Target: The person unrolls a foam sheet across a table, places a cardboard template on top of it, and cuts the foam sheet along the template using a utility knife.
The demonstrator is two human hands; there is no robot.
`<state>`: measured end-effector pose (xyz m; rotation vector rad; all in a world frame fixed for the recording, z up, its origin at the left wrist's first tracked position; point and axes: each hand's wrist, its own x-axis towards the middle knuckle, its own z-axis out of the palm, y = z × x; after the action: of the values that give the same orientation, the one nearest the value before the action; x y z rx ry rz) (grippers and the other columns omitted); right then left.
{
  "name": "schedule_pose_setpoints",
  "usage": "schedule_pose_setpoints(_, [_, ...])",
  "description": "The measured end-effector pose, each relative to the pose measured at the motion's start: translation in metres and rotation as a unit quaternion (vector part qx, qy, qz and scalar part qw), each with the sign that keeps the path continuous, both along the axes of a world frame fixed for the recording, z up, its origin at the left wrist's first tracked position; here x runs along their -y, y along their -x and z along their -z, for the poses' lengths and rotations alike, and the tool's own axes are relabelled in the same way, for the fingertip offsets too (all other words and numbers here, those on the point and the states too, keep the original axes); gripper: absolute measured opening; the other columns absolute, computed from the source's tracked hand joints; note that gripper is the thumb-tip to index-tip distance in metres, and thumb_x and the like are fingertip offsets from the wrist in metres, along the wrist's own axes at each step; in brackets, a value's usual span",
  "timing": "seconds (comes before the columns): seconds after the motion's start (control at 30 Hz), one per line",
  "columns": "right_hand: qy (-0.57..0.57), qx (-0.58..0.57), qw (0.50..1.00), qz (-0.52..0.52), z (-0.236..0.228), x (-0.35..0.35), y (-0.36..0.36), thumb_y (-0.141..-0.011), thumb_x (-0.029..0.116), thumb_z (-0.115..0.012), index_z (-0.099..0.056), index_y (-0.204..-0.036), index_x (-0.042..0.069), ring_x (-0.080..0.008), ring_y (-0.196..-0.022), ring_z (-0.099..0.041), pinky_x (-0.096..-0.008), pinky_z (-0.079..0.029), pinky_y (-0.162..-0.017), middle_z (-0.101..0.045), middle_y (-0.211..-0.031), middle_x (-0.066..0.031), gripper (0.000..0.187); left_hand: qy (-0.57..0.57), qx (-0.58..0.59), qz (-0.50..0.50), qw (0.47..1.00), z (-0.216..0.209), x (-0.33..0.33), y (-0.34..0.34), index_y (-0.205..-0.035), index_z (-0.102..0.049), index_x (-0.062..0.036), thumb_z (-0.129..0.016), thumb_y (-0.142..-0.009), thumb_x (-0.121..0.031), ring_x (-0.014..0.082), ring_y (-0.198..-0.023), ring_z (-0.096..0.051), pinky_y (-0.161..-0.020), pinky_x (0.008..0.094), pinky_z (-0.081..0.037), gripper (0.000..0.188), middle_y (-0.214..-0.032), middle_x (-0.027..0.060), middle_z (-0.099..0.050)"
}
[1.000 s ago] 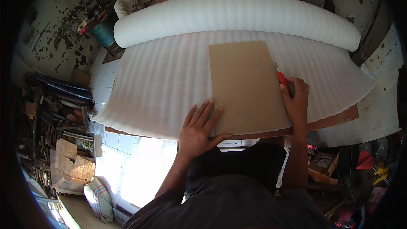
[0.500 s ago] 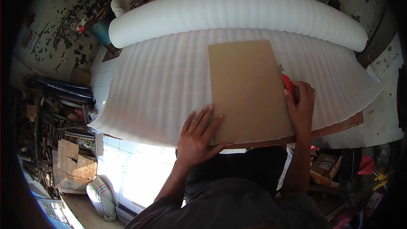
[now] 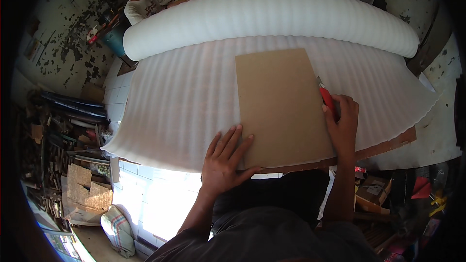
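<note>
While the left hand (image 3: 223,159) is resting, fingers spread, at the lower-left corner of a brown cardboard sheet (image 3: 276,102), the right hand (image 3: 344,120) is gripping a red utility knife (image 3: 326,98) beside its right edge; the sheet is lying on white foam sheeting (image 3: 184,102), and a teal bucket (image 3: 114,41) is standing upper left, its contents showing too unclearly to tell

Left hand (image 3: 222,160) is lying flat at lower-left corner of brown board (image 3: 279,106), mid-frame. Right hand (image 3: 344,119) is gripping red cutter (image 3: 327,101) just beside board's right edge. Board is resting on white foam sheet (image 3: 184,102); foam roll (image 3: 272,17) is spanning upper frame.
</note>
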<state>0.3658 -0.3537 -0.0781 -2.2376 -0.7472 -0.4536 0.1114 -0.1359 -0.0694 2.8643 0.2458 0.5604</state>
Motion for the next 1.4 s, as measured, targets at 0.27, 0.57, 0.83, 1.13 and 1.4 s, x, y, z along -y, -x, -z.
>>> schedule_pose_setpoints(0.27, [-0.005, 0.005, 1.0, -0.001, -0.0019, 0.0008, -0.0001, -0.092, 0.018, -0.075, -0.063, -0.123, 0.004, -0.0353, -0.117, -0.055, -0.0469, -0.048, -0.099, -0.063, -0.124, -0.0139, 0.037, -0.005, -0.004, 0.0, 1.0, -0.0006, 0.0, -0.0009, -0.142, -0.065, -0.0174, -0.084, -0.079, -0.058, 0.0305, -0.145, -0.051, -0.121, 0.0539, -0.038, 0.077, -0.156, 0.0157, -0.053])
schedule_pose_setpoints(0.57, [-0.008, 0.002, 1.0, -0.003, -0.0016, 0.0003, 0.0002, -0.092, 0.019, -0.075, -0.064, -0.123, 0.003, -0.0353, -0.116, -0.055, -0.047, -0.048, -0.099, -0.063, -0.124, -0.014, 0.036, -0.005, -0.004, -0.002, 1.0, -0.0013, 0.0, 0.0005, -0.143, -0.065, -0.0171, -0.083, -0.079, -0.058, 0.0304, -0.145, -0.051, -0.121, 0.0536, -0.037, 0.078, -0.156, 0.0157, -0.053])
schedule_pose_setpoints(0.83, [0.0, 0.009, 1.0, -0.004, 0.0001, 0.0015, -0.0001, -0.092, 0.019, -0.075, -0.063, -0.123, 0.003, -0.0357, -0.117, -0.055, -0.0473, -0.047, -0.099, -0.062, -0.124, -0.0143, 0.037, -0.008, 0.001, 0.002, 1.0, -0.0017, 0.0006, 0.0003, -0.143, -0.065, -0.0167, -0.083, -0.08, -0.058, 0.0313, -0.144, -0.052, -0.12, 0.0541, -0.038, 0.077, -0.156, 0.0158, -0.053])
schedule_pose_setpoints(1.13, [-0.009, 0.008, 1.0, -0.012, -0.0014, 0.0022, -0.0016, -0.092, 0.019, -0.075, -0.063, -0.123, 0.003, -0.0361, -0.117, -0.055, -0.0478, -0.047, -0.098, -0.062, -0.123, -0.0149, 0.037, -0.015, 0.001, -0.002, 1.0, -0.0013, 0.0014, 0.0001, -0.142, -0.065, -0.0166, -0.083, -0.08, -0.057, 0.0313, -0.144, -0.052, -0.12, 0.0538, -0.038, 0.077, -0.156, 0.016, -0.053])
schedule_pose_setpoints(1.4, [-0.026, 0.006, 1.0, -0.016, -0.001, 0.0006, 0.0006, -0.091, 0.019, -0.077, -0.063, -0.125, 0.003, -0.0366, -0.118, -0.055, -0.0479, -0.046, -0.101, -0.063, -0.124, -0.0149, 0.04, -0.008, 0.005, -0.006, 1.0, -0.0012, 0.0021, 0.001, -0.142, -0.066, -0.0163, -0.084, -0.079, -0.057, 0.0312, -0.145, -0.051, -0.121, 0.0541, -0.038, 0.076, -0.156, 0.0161, -0.053])
